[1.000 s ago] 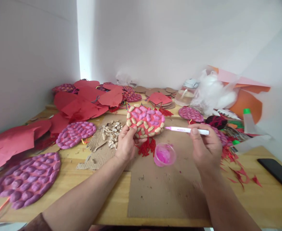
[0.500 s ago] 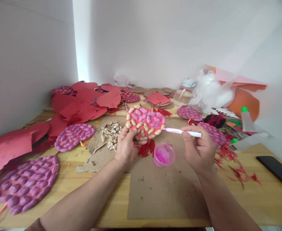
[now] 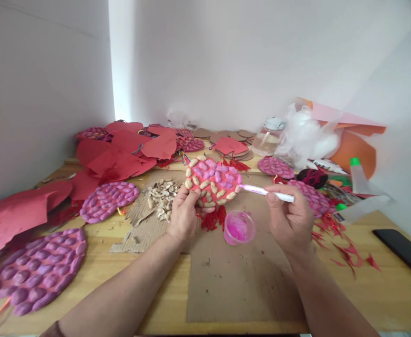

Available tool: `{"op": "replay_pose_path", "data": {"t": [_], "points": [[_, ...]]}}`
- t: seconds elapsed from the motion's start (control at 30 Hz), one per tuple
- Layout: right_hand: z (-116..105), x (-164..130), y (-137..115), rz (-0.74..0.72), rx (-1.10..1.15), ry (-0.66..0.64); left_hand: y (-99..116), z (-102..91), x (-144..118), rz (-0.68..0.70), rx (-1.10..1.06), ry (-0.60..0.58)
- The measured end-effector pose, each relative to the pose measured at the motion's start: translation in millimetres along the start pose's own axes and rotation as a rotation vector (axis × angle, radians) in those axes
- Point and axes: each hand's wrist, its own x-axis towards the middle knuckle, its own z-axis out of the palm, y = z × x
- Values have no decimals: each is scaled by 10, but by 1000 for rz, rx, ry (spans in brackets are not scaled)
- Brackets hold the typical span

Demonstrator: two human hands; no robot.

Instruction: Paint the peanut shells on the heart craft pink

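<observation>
Peanut-shell disc (image 3: 212,180), red, round, part painted purple-pink with bare tan shells around its rim, red tassel below; tilted up off the cardboard sheet (image 3: 240,276). My left hand (image 3: 183,215) grips its near-left edge. My right hand (image 3: 289,217) pinches a white brush pen (image 3: 267,191), tip at the disc's right edge. Pink paint cup (image 3: 239,227) sits just near of it.

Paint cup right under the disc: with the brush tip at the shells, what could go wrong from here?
1. The open paint cup sits between both wrists; a lowered right hand might tip it onto the cardboard sheet.
2. The left hand grips the peanut-shell disc only by its lower edge, so pressure from the brush might swing it.
3. The red tassel dangles near the cup and may pick up paint.
</observation>
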Motion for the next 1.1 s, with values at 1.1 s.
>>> {"op": "replay_pose_path", "data": {"t": [1.1], "points": [[-2,20,-106,-229,-131,-82,-69,-43,-44,118,114,-53]]}}
